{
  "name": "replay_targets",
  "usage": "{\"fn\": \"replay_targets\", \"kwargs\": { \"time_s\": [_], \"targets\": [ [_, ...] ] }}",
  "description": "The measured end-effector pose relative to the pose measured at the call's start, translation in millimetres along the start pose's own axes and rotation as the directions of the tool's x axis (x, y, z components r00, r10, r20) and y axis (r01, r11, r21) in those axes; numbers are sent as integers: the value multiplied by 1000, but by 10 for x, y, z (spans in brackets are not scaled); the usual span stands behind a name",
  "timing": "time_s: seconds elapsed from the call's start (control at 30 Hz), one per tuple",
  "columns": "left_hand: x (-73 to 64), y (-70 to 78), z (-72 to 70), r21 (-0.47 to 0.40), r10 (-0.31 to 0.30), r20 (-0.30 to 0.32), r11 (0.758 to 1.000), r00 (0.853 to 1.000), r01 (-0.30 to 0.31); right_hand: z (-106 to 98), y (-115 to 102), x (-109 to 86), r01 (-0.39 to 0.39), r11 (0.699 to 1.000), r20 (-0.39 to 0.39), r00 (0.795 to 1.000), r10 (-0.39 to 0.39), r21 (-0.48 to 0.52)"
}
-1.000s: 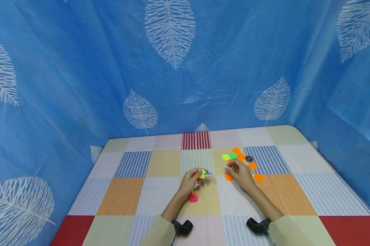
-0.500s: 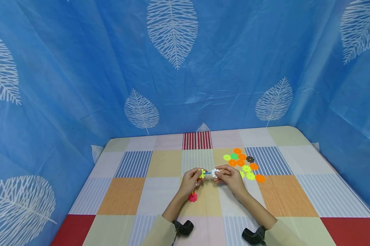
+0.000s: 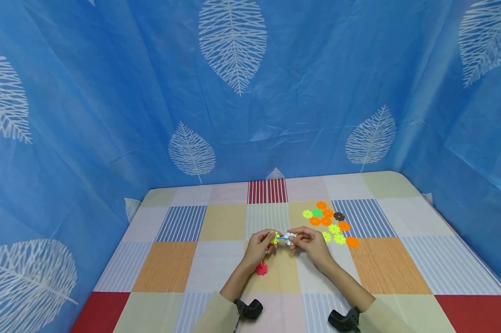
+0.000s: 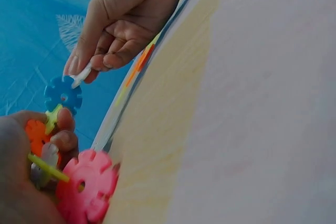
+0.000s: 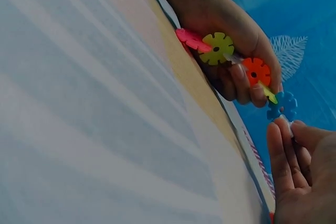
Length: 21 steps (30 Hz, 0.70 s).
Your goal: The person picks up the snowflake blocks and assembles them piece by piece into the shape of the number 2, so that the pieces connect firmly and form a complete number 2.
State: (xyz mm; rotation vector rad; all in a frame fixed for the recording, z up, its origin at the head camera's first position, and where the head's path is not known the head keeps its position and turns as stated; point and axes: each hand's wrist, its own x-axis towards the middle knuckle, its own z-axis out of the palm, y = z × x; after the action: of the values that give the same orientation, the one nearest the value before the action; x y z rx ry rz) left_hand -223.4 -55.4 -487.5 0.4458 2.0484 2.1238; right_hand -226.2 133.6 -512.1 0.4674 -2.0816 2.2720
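Note:
My left hand (image 3: pixel 256 249) grips a chain of notched, interlocking plastic discs. A pink disc (image 4: pixel 97 179) hangs at its lower end. From there run a yellow disc (image 5: pixel 223 43), a pale translucent one, an orange disc (image 5: pixel 256 69) and a yellow-green disc (image 4: pixel 52 119), which the left fingers and thumb pinch. At the far end a blue disc (image 4: pixel 55 94) sticks out toward my right hand (image 3: pixel 314 245). Between right thumb and fingertips I pinch a white disc (image 3: pixel 290 238); its edge meets the blue disc's rim, set crosswise to it.
Loose discs lie right of centre on the patchwork cloth (image 3: pixel 221 222): several orange discs (image 3: pixel 352 242), several yellow-green discs (image 3: pixel 334 229), a green disc (image 3: pixel 317 212) and a dark disc (image 3: pixel 339 216). Blue leaf-print curtain (image 3: pixel 275 129) walls the back and sides.
My right hand has moved left from the loose discs, carrying the white disc to the blue disc. The left hand stays nearly in place with the chain.

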Motion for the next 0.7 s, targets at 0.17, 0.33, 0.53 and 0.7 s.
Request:
{"fn": "replay_targets", "kwargs": {
  "time_s": [0.17, 0.33, 0.53, 0.7],
  "targets": [
    [-7, 4, 15, 0, 4, 15, 1000, 1000, -4, 12, 18, -10, 24, 1000, 1, 1000, -24, 8],
    [-1, 6, 27, -32, -20, -36, 999, 999, 18, -60, 19, 11, 108, 988, 32, 994, -105, -112],
    [23, 22, 3, -116, -55, -144, 993, 988, 39, -470, 30, 52, 196, 816, -4, 972, -237, -544],
    [22, 26, -25, -146, -79, -172, 988, 982, 54, -823, -5, 4, 216, 617, 51, 961, -273, -757]
  ]
}}
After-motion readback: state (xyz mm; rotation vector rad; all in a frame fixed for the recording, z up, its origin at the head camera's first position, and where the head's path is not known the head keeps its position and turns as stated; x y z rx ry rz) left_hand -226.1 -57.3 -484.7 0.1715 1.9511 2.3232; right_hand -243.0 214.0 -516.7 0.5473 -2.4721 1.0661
